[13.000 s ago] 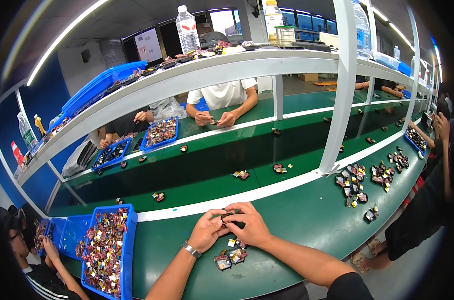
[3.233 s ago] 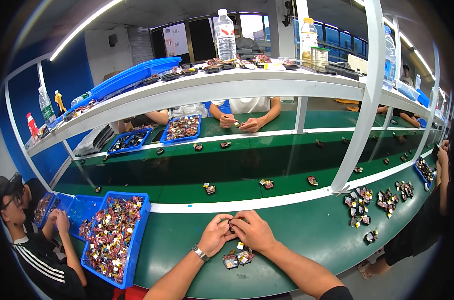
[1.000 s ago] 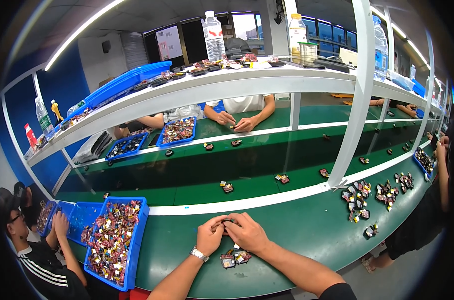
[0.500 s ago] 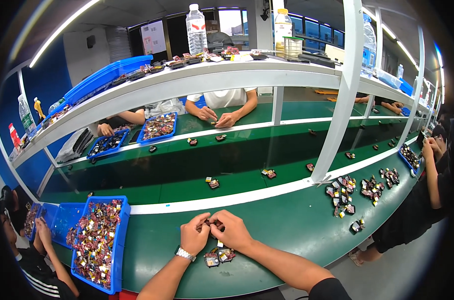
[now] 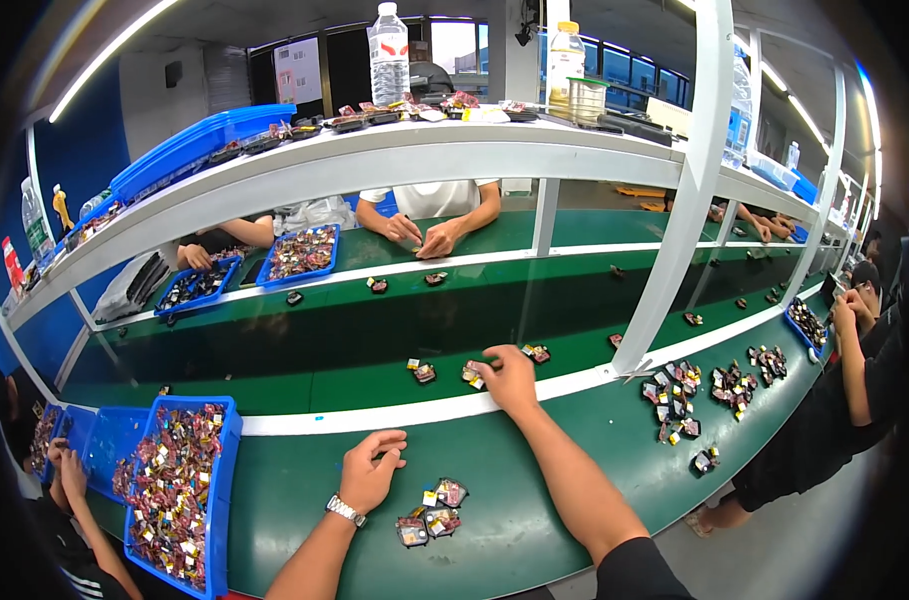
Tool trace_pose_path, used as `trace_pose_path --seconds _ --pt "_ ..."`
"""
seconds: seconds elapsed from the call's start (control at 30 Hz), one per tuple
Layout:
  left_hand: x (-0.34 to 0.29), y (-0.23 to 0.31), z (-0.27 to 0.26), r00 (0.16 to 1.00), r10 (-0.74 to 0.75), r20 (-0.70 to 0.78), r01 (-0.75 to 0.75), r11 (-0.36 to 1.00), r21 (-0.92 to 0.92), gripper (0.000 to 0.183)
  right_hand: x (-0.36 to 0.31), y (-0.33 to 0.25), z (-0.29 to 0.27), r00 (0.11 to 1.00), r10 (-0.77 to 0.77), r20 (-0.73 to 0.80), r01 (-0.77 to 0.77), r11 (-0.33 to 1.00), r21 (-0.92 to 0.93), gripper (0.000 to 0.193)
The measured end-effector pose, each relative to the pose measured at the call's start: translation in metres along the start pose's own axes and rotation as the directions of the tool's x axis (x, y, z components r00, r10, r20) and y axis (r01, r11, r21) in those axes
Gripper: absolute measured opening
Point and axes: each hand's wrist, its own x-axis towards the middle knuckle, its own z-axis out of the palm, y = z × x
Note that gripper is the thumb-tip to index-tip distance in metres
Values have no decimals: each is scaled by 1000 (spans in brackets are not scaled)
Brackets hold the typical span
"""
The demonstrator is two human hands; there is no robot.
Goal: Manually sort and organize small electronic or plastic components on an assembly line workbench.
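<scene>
A part [image 5: 472, 375] is being touched on the belt [image 5: 284, 385] by the right hand [image 5: 512, 382], grip unclear; three more parts [image 5: 441, 521] are apparently waiting near the empty, loosely curled left hand [image 5: 367, 475].

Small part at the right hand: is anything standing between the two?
Nothing visible: the right hand is right at the small part, over the green belt. The white rail passes beneath the hand, not between them.

On my feed, one small part [image 5: 474, 374], reddish with white and yellow patches, sits at the fingers of my right hand [image 5: 512, 380], over the green belt [image 5: 304, 388]; I can't tell if it's gripped. Three dark-rimmed parts [image 5: 441, 521] lie bunched on the tabletop [image 5: 304, 490], pale patches showing.
</scene>
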Motion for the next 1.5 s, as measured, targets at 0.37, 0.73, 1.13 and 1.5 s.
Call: trace_pose_path --seconds 0.37,0.73,1.13,1.5 --pt "13 -1 -5 992 -120 24 122 985 -119 19 20 62 -63 977 7 -215 -123 836 -535 52" --pt "13 20 -14 930 -327 165 362 890 -276 28 -62 -66 -46 910 -240 339 195 967 163 46" --pt "6 8 -15 851 -237 469 441 808 -392 33 -101 -107 -21 667 -436 605 410 892 191 47" --pt "2 20 1 900 -233 369 394 796 -459 37 -115 -101 -2 839 -448 310 501 858 -116 20"
